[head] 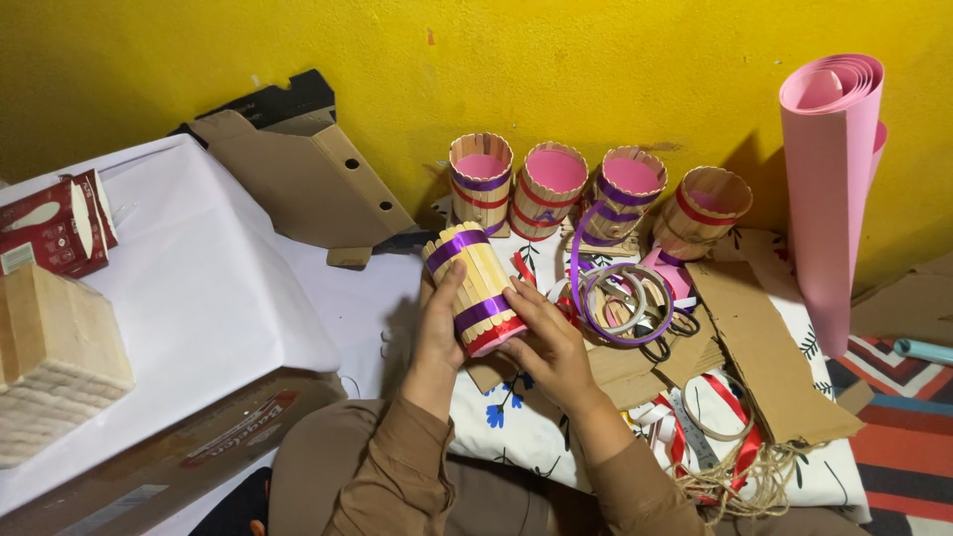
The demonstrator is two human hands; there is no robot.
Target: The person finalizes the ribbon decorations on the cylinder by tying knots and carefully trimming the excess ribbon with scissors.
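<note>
The stack of pale sticks (55, 362) is cut off at the left edge of the frame, and the tangle of ribbon and twine (730, 467) at lower right is hard to sort out. At the centre, a stick-built cup (475, 288) banded with purple ribbon lies tilted between both hands, its pink base toward the lower right. The left hand (440, 333) wraps its left side, fingers curled, thumb laid up along the sticks. The right hand (551, 342) presses loosely spread fingers against the base end. Four finished cups (596, 189) stand by the yellow wall above
</note>
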